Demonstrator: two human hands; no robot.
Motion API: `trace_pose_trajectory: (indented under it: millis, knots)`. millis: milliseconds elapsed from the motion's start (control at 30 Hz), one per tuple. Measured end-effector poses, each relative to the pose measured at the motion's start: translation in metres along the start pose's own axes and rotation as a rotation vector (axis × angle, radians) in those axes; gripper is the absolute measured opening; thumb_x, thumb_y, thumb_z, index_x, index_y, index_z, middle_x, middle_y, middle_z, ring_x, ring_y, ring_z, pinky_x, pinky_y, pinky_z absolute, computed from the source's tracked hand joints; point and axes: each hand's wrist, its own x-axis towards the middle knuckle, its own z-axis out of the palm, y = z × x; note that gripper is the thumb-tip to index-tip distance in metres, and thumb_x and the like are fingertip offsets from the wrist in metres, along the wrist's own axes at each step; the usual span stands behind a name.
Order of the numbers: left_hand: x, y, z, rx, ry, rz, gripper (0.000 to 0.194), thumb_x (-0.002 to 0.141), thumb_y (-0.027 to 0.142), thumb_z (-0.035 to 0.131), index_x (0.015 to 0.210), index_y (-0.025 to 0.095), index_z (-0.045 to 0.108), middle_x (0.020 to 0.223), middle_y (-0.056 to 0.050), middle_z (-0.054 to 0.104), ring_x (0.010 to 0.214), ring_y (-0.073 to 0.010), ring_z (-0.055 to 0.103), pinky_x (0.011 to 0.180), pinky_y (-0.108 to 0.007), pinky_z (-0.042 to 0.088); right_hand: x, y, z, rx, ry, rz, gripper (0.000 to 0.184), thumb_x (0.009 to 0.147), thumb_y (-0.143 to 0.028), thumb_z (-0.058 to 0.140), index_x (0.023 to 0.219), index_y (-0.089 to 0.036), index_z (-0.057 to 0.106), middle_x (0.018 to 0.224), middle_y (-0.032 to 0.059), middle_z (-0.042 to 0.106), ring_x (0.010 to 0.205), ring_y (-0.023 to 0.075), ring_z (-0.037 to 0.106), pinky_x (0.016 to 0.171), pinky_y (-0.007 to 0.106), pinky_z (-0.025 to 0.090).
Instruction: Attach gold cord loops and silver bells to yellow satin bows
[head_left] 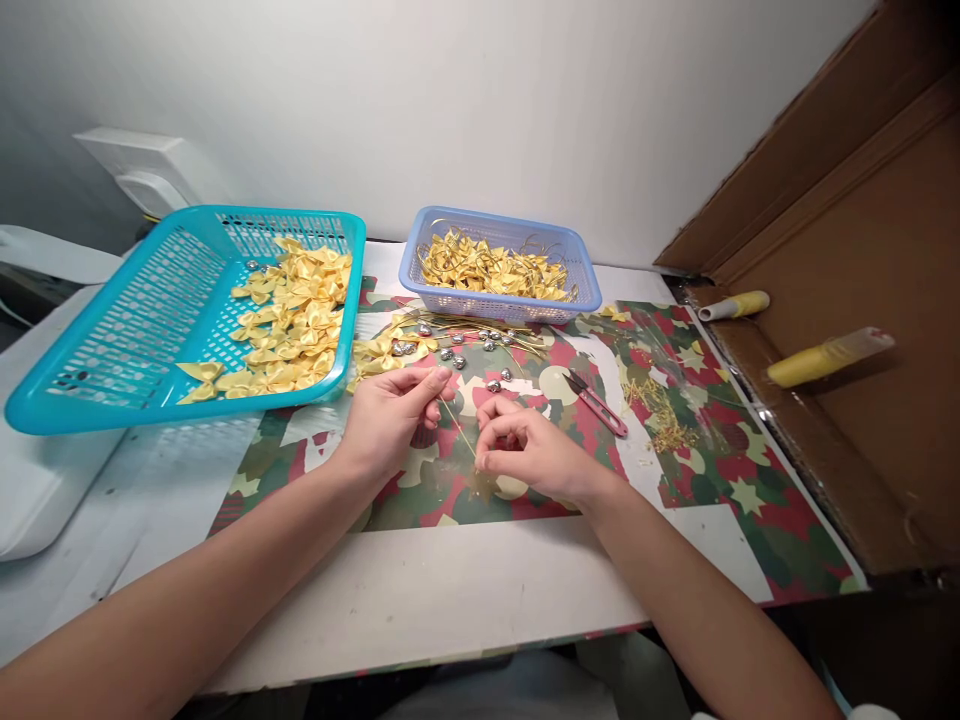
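My left hand [394, 415] and my right hand [525, 450] meet over a camouflage-patterned sheet [712, 470] on the table. Between them runs a thin gold cord [457, 430]: the left fingers pinch its upper end, the right fingers pinch its lower end. Just beyond the hands lie several small silver bells [457, 360], loose gold cords and a few yellow satin bows [379, 352]. A tilted turquoise basket [112, 330] at the left holds many yellow bows [296, 320].
A lilac basket [501, 300] at the back holds bows with gold cords. Red-handled thread snips [596, 402] lie right of the hands, with gold cord scraps [664, 420] beyond. Two yellow thread spools [825, 358] rest on a cardboard box at the right.
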Motion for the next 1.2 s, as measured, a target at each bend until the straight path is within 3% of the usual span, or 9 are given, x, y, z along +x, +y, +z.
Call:
trace_pose_trajectory:
  millis: [400,567,667,767,867,933,1000,1100,1200]
  knots:
    - [-0.001,0.005,-0.002,0.143,-0.124,-0.089,0.032,0.069,0.045,0.077,0.066,0.013,0.070,0.043,0.003,0.053,0.037,-0.0056,0.043,0.038,-0.016,0.034,-0.007,-0.002,0.000,-0.162,-0.079,-0.063,0.009,0.076,-0.015,0.063,0.068,-0.019,0.062,0.091,0.0010,0.042,0.088,0.0147,0.046,0.070,0.026,0.042]
    - [-0.012,0.017,-0.005,0.385,-0.035,0.058,0.030,0.076,0.044,0.070,0.069,0.014,0.068,0.043,0.003,0.051,0.038,-0.0083,0.044,0.039,-0.020,0.036,-0.011,-0.005,-0.009,-0.410,0.140,-0.157,0.013,0.078,-0.015,0.058,0.067,-0.019,0.057,0.094,0.0025,0.046,0.097,0.0184,0.046,0.079,0.031,0.043]
    - [-0.015,0.014,-0.007,0.563,0.095,0.327,0.025,0.078,0.041,0.068,0.081,0.016,0.064,0.057,0.003,0.055,0.044,-0.0099,0.048,0.043,-0.022,0.039,-0.013,-0.006,-0.014,-0.635,0.343,-0.252,0.014,0.076,-0.011,0.057,0.065,-0.019,0.054,0.096,0.0038,0.051,0.097,0.0203,0.045,0.088,0.038,0.040]
    - [-0.017,0.008,-0.008,0.751,0.227,0.833,0.028,0.073,0.031,0.074,0.089,0.020,0.054,0.074,0.001,0.054,0.060,-0.0137,0.053,0.054,-0.026,0.045,-0.014,-0.006,-0.016,-0.779,0.418,-0.349,0.012,0.076,-0.011,0.057,0.067,-0.019,0.053,0.097,0.0053,0.052,0.095,0.0213,0.045,0.087,0.039,0.040]
    - [-0.023,0.004,-0.004,0.881,0.058,1.215,0.029,0.077,0.022,0.070,0.100,0.020,0.052,0.097,-0.007,0.059,0.091,-0.0217,0.058,0.078,-0.035,0.050,-0.015,-0.005,-0.014,-0.853,0.406,-0.446,0.011,0.078,-0.011,0.055,0.071,-0.020,0.055,0.099,0.0057,0.054,0.095,0.0212,0.045,0.086,0.038,0.042]
    - [-0.028,0.003,0.001,0.931,-0.211,1.172,0.028,0.086,0.018,0.059,0.113,0.020,0.050,0.112,-0.011,0.060,0.106,-0.0232,0.056,0.090,-0.038,0.046,-0.016,-0.005,-0.012,-0.873,0.389,-0.511,0.010,0.078,-0.010,0.055,0.073,-0.020,0.055,0.099,0.0054,0.056,0.095,0.0206,0.046,0.085,0.036,0.042]
    - [-0.031,0.002,0.004,0.952,-0.389,0.999,0.015,0.092,0.019,0.048,0.106,0.019,0.055,0.101,-0.008,0.064,0.097,-0.0210,0.057,0.086,-0.036,0.045,-0.016,-0.004,-0.011,-0.881,0.382,-0.568,0.009,0.077,-0.011,0.057,0.075,-0.020,0.056,0.100,0.0054,0.057,0.095,0.0202,0.046,0.085,0.036,0.042]
    - [-0.032,0.002,0.006,0.928,-0.463,0.803,0.029,0.095,0.022,0.040,0.068,0.020,0.049,0.061,0.001,0.050,0.064,-0.0155,0.047,0.066,-0.030,0.039,-0.016,-0.004,-0.009,-0.891,0.374,-0.597,0.009,0.078,-0.011,0.057,0.077,-0.020,0.056,0.100,0.0056,0.057,0.094,0.0201,0.046,0.085,0.035,0.042]
    - [-0.031,0.005,0.004,0.824,-0.483,0.668,0.038,0.094,0.022,0.036,0.057,0.019,0.032,0.054,0.004,0.034,0.054,-0.0125,0.034,0.058,-0.027,0.032,-0.016,-0.004,-0.009,-0.882,0.337,-0.584,0.010,0.078,-0.010,0.057,0.078,-0.020,0.055,0.099,0.0049,0.056,0.096,0.0199,0.045,0.086,0.035,0.042]
